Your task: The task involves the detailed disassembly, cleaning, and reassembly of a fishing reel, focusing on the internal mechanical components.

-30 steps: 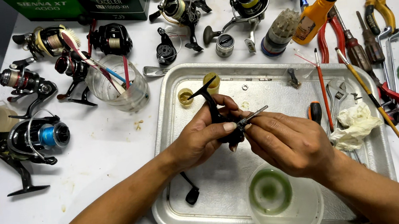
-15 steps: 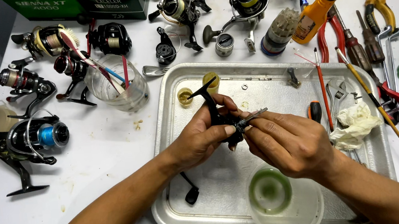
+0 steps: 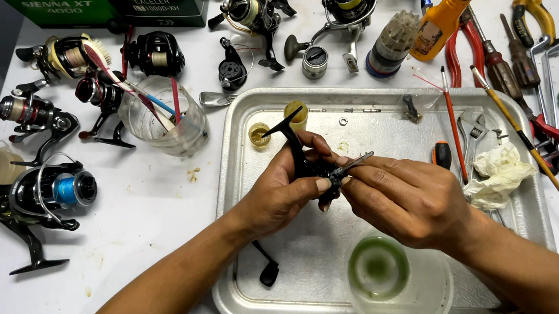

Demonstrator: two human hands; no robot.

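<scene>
Black reel body sits clamped in left hand fingers; right hand fingers pinch, seemingly, a thin metal tool.

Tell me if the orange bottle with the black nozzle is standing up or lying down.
Lying down. The orange bottle rests on its side on the white table, black nozzle pointing up-right toward the pliers.

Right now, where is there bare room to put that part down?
Free: the tray floor left of the hands, above the black handle; and the white table between the blue-spooled reel and tray. Crowded: the reels behind, tools at right.
</scene>
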